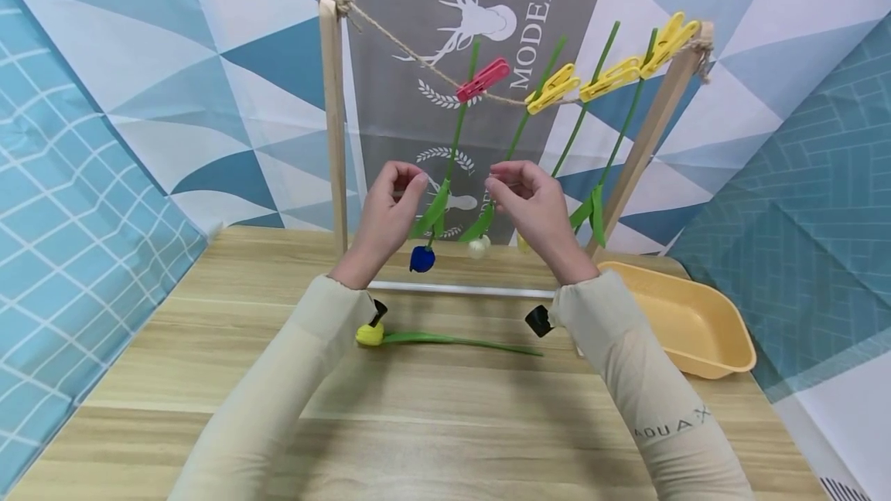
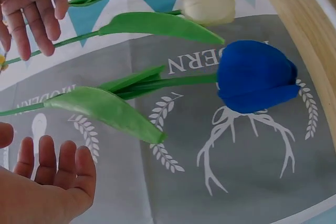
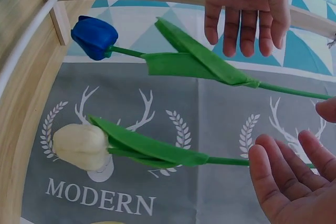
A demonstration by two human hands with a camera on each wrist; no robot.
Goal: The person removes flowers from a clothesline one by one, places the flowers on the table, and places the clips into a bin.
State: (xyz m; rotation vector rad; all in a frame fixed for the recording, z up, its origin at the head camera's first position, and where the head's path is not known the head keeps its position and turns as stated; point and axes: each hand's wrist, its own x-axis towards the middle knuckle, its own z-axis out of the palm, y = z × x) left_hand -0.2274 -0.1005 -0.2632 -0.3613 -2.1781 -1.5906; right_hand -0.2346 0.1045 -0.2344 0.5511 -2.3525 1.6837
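Your left hand point(image 1: 395, 203) is loosely open, holding nothing, beside the blue tulip with green leaves point(image 1: 421, 259). Your right hand point(image 1: 534, 203), open and empty too, is near the white tulip with green leaves point(image 1: 479, 247). Both flowers hang upside down from a thin brown rope point(image 1: 400, 43), by a red plastic peg point(image 1: 483, 80) and a yellow plastic peg point(image 1: 553, 89).

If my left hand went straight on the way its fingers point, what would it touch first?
Probably the blue tulip, around where its green leaf meets the stem, just beyond your left hand. Depth is hard to judge, so it might miss.
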